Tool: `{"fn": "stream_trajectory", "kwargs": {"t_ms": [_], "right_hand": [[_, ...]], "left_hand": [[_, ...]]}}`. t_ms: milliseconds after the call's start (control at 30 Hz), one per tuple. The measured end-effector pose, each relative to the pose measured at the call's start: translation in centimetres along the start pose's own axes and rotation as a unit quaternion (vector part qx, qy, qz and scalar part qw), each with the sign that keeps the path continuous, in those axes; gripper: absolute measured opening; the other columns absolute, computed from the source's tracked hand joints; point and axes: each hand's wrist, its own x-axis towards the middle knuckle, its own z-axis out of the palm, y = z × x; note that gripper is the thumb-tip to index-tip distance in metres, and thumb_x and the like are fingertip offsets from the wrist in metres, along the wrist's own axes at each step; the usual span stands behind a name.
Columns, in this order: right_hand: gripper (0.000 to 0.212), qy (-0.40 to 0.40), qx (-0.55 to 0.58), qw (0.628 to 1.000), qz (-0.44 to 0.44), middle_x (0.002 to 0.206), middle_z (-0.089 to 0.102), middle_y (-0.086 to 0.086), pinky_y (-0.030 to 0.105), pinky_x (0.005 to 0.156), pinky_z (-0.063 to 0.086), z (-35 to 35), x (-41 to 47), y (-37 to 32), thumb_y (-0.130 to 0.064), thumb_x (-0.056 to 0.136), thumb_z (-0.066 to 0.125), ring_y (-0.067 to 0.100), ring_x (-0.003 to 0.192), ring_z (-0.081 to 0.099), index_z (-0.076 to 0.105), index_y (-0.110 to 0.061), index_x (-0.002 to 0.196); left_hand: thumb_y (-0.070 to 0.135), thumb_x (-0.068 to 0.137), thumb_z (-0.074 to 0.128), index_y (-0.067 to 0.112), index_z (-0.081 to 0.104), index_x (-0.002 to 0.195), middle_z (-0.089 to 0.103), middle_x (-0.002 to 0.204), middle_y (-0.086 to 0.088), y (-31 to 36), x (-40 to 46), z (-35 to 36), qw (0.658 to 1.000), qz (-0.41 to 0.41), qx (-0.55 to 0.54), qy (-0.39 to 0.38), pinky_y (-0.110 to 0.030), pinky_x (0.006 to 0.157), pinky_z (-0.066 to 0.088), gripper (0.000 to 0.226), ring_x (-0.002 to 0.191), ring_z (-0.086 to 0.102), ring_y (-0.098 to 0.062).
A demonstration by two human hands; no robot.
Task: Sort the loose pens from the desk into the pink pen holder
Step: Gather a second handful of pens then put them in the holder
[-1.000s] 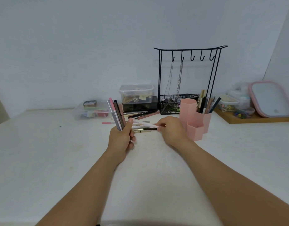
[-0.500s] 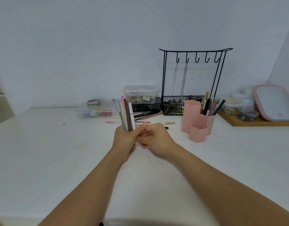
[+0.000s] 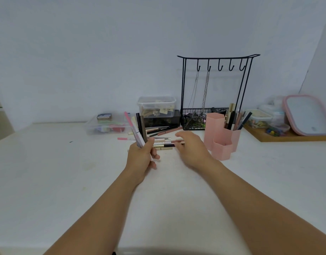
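a bundle of pens (image 3: 138,128) is held upright in the left hand (image 3: 142,157), the grip clamped around the lower ends. the right hand (image 3: 192,148) hovers with fingers loose, nothing held, over the loose pens (image 3: 163,143) lying on the desk (image 3: 48,172) beside the pink pen holder (image 3: 221,137). the pens are judged light, stiff and smooth, likely to roll; each is best pinched at mid-barrel.

Back against the wall stands a black wire rack (image 3: 216,92) — five hooks along the top, two thin chains (image 3: 204,92) hanging from them. Beside it, a clear lidded tub (image 3: 156,105) sits on a dark box (image 3: 164,120). Further left lies a flat clear case (image 3: 107,125). Far right, a wooden tray (image 3: 287,138) carries small containers — a pink-rimmed lid (image 3: 305,115) leans there.
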Motion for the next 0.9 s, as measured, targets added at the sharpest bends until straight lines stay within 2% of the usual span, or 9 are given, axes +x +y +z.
{"fn": "stream_trajectory", "kwargs": {"t_ms": [167,333,400,500,567,633,733,800,900], "right_hand": [[0.022,-0.056,-0.175,0.983,0.001,0.108,0.064,0.010,0.036,0.082,0.049,0.2,0.4,1.2,-0.009,0.097,0.052,0.028,0.101,0.059,0.067,-0.012,0.113],[0.019,-0.048,-0.183,0.982,0.023,0.100,0.065,0.009,0.037,0.076,0.053,-0.4,0.4,0.5,-0.004,0.095,0.053,0.027,0.088,0.061,0.070,-0.010,0.100],[0.015,-0.008,-0.129,0.991,0.028,0.095,0.064,0.005,0.036,0.073,0.052,-0.7,0.1,0.3,-0.009,0.096,0.054,0.024,0.085,0.060,0.069,-0.013,0.096],[0.007,0.053,0.079,0.994,0.053,0.084,0.065,-0.002,0.024,0.064,0.044,-1.7,-0.1,-1.0,-0.015,0.094,0.063,0.013,0.075,0.058,0.068,-0.016,0.089],[0.004,0.000,0.279,0.957,0.075,0.080,0.066,-0.001,0.019,0.058,0.043,-2.2,-0.7,-2.8,-0.014,0.094,0.064,0.010,0.066,0.058,0.068,-0.014,0.092],[0.004,-0.086,0.433,0.891,0.102,0.078,0.067,0.001,0.023,0.054,0.046,-1.7,-1.9,-4.5,-0.013,0.095,0.063,0.013,0.061,0.059,0.067,-0.013,0.094],[0.006,-0.149,0.468,0.867,0.083,0.079,0.067,0.009,0.029,0.056,0.053,0.7,-3.1,-5.6,-0.009,0.095,0.063,0.017,0.060,0.063,0.066,-0.007,0.100],[0.008,-0.142,0.454,0.877,0.062,0.082,0.068,0.016,0.034,0.059,0.056,1.9,-3.3,-5.8,-0.007,0.095,0.063,0.024,0.065,0.067,0.068,-0.011,0.099],[0.016,-0.106,0.437,0.892,0.041,0.078,0.067,0.016,0.036,0.060,0.058,2.4,-3.1,-5.6,-0.002,0.091,0.066,0.030,0.065,0.069,0.071,-0.017,0.089]], "left_hand": [[0.039,0.098,0.064,0.018,0.049,0.083,0.038,0.053,0.006,0.2,-0.1,-0.3,1.000,-0.006,-0.007,-0.013,-0.023,0.040,0.025,0.030,0.045,0.032,-0.011],[0.041,0.098,0.064,0.019,0.047,0.080,0.039,0.050,0.007,0.4,0.0,-0.3,1.000,-0.016,-0.018,0.007,-0.023,0.039,0.025,0.033,0.041,0.031,-0.009],[0.043,0.095,0.066,0.018,0.050,0.081,0.040,0.050,0.007,0.5,-0.3,-0.3,1.000,-0.011,-0.015,0.002,-0.022,0.038,0.026,0.033,0.041,0.034,-0.009],[0.046,0.092,0.069,0.015,0.058,0.091,0.044,0.052,0.004,0.5,-0.5,-0.3,1.000,-0.004,-0.010,-0.010,-0.022,0.039,0.027,0.033,0.043,0.039,-0.010],[0.046,0.090,0.072,0.015,0.058,0.088,0.043,0.052,0.002,0.5,-0.5,-0.2,1.000,-0.001,-0.013,-0.016,-0.021,0.039,0.026,0.034,0.044,0.039,-0.012],[0.045,0.087,0.076,0.017,0.052,0.075,0.037,0.051,0.001,0.6,-0.7,-0.1,1.000,0.007,-0.016,-0.018,-0.020,0.039,0.024,0.038,0.042,0.034,-0.012],[0.039,0.081,0.081,0.007,0.065,0.079,0.054,0.054,-0.005,0.7,-1.0,-0.2,0.998,0.029,-0.044,-0.027,-0.020,0.039,0.034,0.035,0.041,0.046,-0.013],[0.032,0.078,0.084,0.001,0.069,0.089,0.068,0.070,-0.015,0.9,-1.2,-0.2,0.996,0.018,-0.076,-0.036,-0.023,0.042,0.043,0.036,0.046,0.058,-0.016],[0.024,0.082,0.083,0.004,0.067,0.084,0.067,0.067,-0.013,0.8,-1.1,0.0,0.998,0.014,-0.061,-0.032,-0.023,0.043,0.044,0.025,0.044,0.058,-0.015]]}}
